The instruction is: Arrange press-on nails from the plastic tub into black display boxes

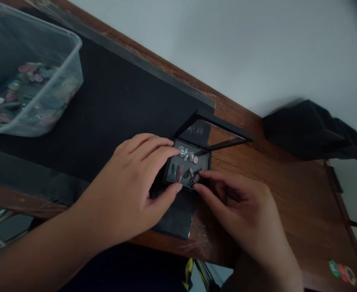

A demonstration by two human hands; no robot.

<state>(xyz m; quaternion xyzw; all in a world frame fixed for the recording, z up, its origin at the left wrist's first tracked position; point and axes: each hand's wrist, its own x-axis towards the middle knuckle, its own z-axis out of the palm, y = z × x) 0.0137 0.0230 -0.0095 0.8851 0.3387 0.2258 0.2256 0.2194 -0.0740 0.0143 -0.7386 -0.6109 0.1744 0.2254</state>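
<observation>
A small black display box (203,160) lies open on the wooden table, its clear-windowed lid (210,134) tilted up behind it. Several decorated press-on nails (186,164) sit in rows inside. My left hand (132,186) grips the box's left side, forefinger on the top row and thumb at the near edge. My right hand (242,211) pinches at the near right corner of the box, thumb and forefinger closed on something small I cannot make out.
A clear plastic tub (59,81) of several coloured nail pieces stands at the far left on a black mat (111,93). A black cloth bundle (312,129) lies at the right by the wall. Round stickers (343,272) sit near the table's front right edge.
</observation>
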